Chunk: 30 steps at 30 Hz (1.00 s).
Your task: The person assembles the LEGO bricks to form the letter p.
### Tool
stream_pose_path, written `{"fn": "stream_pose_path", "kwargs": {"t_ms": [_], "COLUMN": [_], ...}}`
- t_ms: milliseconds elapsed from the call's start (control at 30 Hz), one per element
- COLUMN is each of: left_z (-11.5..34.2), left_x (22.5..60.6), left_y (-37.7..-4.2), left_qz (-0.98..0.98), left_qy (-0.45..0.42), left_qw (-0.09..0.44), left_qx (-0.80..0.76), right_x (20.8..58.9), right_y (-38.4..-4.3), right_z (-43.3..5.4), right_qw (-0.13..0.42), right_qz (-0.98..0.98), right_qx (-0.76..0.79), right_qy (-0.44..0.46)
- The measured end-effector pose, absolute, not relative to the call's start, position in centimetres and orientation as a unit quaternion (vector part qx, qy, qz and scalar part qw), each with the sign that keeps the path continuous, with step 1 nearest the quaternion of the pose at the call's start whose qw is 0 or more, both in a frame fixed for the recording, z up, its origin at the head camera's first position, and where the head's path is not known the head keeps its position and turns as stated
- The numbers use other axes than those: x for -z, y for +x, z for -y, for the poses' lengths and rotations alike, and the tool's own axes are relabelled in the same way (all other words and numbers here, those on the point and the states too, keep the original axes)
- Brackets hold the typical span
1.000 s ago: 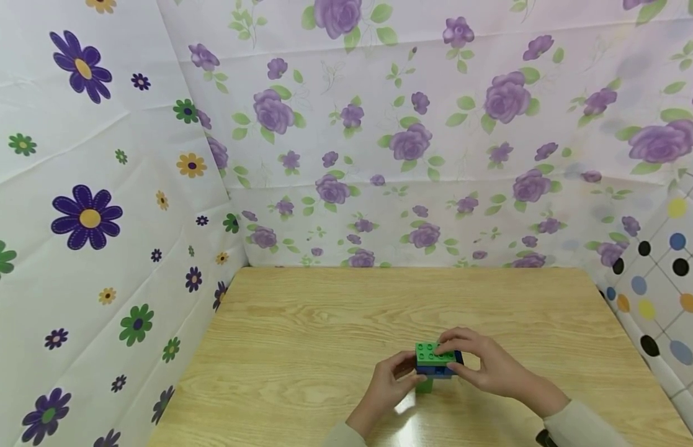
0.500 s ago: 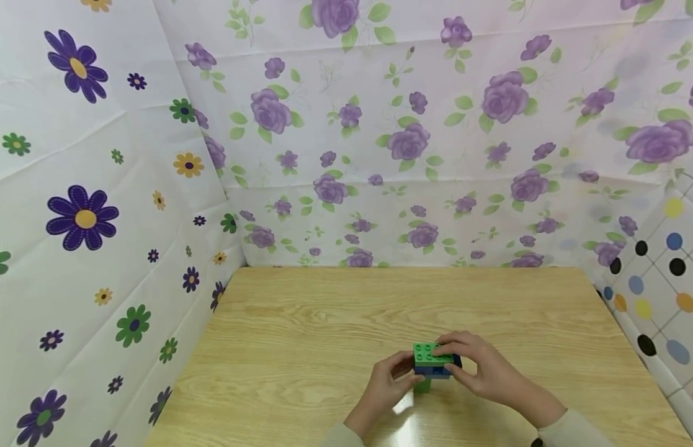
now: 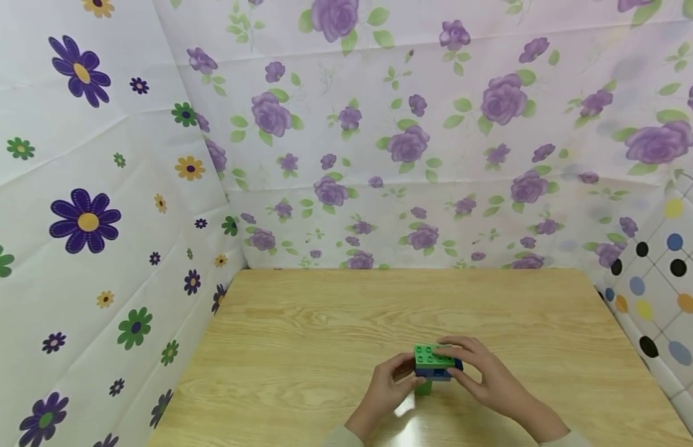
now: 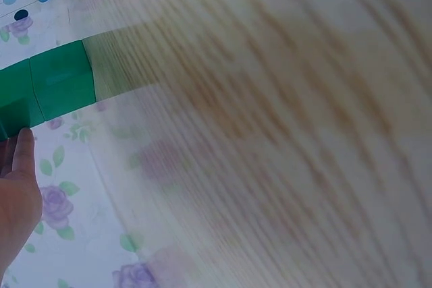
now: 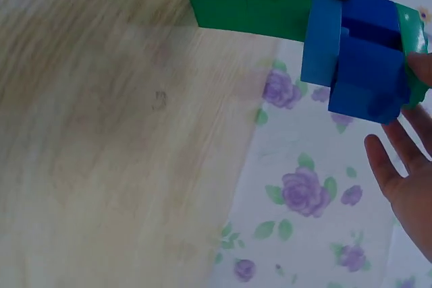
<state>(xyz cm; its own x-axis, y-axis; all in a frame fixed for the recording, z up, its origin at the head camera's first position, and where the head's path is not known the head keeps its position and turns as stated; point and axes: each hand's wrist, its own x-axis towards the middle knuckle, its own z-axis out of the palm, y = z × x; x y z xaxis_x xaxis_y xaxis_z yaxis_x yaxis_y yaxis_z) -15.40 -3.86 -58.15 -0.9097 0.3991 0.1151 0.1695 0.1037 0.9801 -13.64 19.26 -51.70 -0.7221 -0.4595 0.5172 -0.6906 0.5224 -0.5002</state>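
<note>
A tower of toy building blocks stands on the table near its front. Its narrow green column (image 5: 253,5) carries a lighter blue block (image 5: 322,38), then dark blue blocks (image 5: 371,72), with a studded green block (image 3: 427,355) on top. My left hand (image 3: 384,388) pinches the blue layer from the left, thumb in front and fingers behind. At the right end, my right hand (image 3: 494,379) holds the top green block, a finger lying over its studs and the thumb at its front side. In the left wrist view, only the green column (image 4: 64,79) shows beside the left fingers.
The wood-grain table (image 3: 301,335) stretches around the tower on all sides. Behind it hangs a cloth with purple roses (image 3: 407,146). A daisy-print cloth (image 3: 84,298) borders the left, a dotted cloth (image 3: 659,285) the right.
My right hand has sunk slightly and its fingers lie flatter over the top green block. The left hand keeps its hold. The tower stays in about the same place.
</note>
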Motion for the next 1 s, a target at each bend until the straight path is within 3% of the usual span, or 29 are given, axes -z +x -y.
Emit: {"fn": "stream_pose_path", "kwargs": {"t_ms": [400, 800, 1000], "left_z": [3.5, 3.5, 3.6], "left_x": [57.9, 57.9, 58.3], "left_y": [-15.1, -14.9, -15.1], "left_qz": [-0.731, -0.724, -0.691], "left_qy": [0.185, 0.169, 0.17], "left_qw": [0.08, 0.093, 0.102], "left_qx": [-0.651, -0.662, -0.696], "right_x": [55.0, 55.2, 55.2], "right_y": [-13.1, -12.3, -12.5], "right_z": [-19.9, -19.7, -19.7], "right_qw": [0.12, 0.062, 0.06], "right_qz": [0.818, 0.755, 0.755], "right_qx": [-0.51, -0.626, -0.631], "right_qy": [0.239, 0.184, 0.171]}}
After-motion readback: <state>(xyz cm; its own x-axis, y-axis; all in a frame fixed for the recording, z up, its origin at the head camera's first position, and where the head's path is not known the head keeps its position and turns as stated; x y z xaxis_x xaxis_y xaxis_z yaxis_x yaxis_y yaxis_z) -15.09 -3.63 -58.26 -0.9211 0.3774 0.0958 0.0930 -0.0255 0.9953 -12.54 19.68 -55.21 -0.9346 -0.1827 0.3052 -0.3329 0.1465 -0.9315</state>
